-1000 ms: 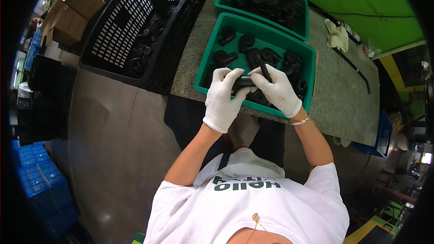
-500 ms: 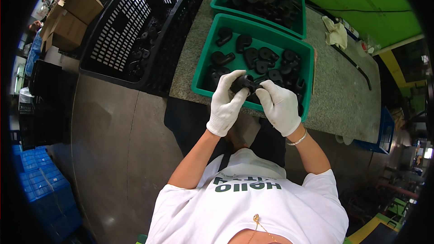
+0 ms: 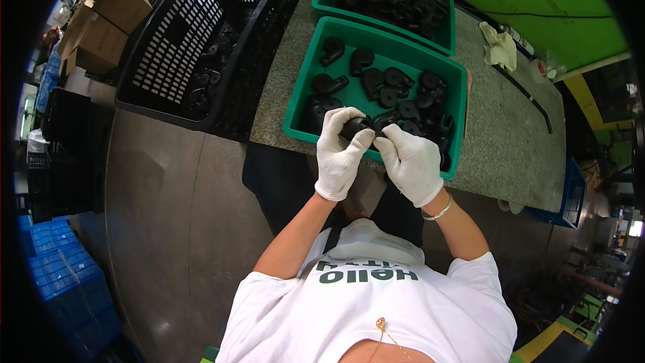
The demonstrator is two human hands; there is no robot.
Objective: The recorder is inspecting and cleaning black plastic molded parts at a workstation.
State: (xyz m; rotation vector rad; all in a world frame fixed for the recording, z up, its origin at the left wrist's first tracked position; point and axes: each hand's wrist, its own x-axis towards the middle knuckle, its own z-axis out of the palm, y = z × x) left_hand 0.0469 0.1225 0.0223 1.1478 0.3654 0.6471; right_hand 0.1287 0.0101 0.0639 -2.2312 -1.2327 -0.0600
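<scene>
A small black moulded part [image 3: 358, 126] sits pinched between both gloved hands, held just above the near edge of the nearer green tray [image 3: 295, 104]. The left hand [image 3: 341, 154] wraps its fingers over the part's left end and top, clamped on it; the right hand [image 3: 411, 163] meets it from the other side, its fingertips pressed together on the part's right end. The part's long axis seems to run roughly left to right, from one hand across to the other, though the gloves cover most of it. Both hands are equally close, each touching it.

Inside that tray, beyond the hands, lie more loose black parts [image 3: 393, 84] of the same kind, spread thinly at the far left and crowded toward the right. Farther from the tray stands a second green tray [image 3: 321, 1] heaped with black pieces. Both rest on a speckled stone worktop [image 3: 510, 141]. Left of the near tray is a black slatted crate [image 3: 175, 47]; a pale rag [image 3: 500, 46] lies to the far right.
</scene>
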